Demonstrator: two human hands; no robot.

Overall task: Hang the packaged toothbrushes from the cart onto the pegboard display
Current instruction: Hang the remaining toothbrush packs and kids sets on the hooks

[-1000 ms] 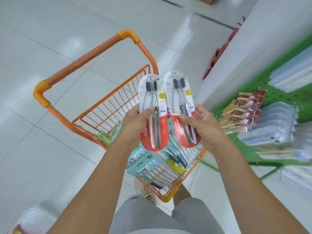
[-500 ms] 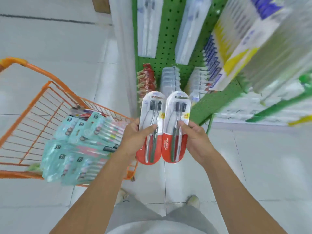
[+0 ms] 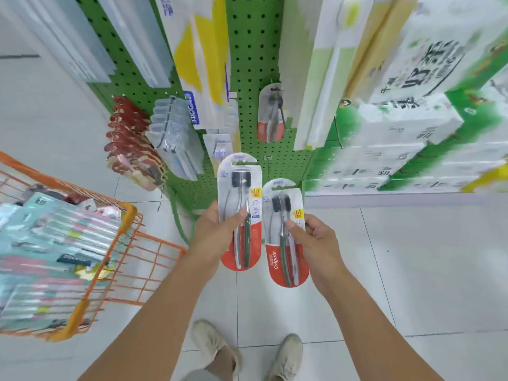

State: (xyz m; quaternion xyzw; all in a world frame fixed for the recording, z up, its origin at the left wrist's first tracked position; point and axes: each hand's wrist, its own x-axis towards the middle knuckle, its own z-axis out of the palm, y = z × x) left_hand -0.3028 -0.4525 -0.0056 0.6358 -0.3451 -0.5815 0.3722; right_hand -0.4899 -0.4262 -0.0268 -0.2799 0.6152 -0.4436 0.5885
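The left hand (image 3: 217, 232) grips one toothbrush pack (image 3: 239, 213); the right hand (image 3: 316, 240) pinches another pack (image 3: 286, 235). Packs appear light, stiff and slick: hold mid-card, hang-hole clear.

Toothbrush packs (image 3: 239, 213) in hands (image 3: 217, 232) (facing pegboard (image 3: 254, 50))

White glossy floor tiles (image 3: 412, 270) stretch out underfoot, thin grey grout lines crossing them. A pale wall panel (image 3: 41, 86) rises at the left. Bright, even light everywhere, soft reflections on the tiles, and blurred green-and-white boxes (image 3: 406, 138) are stacked at right.
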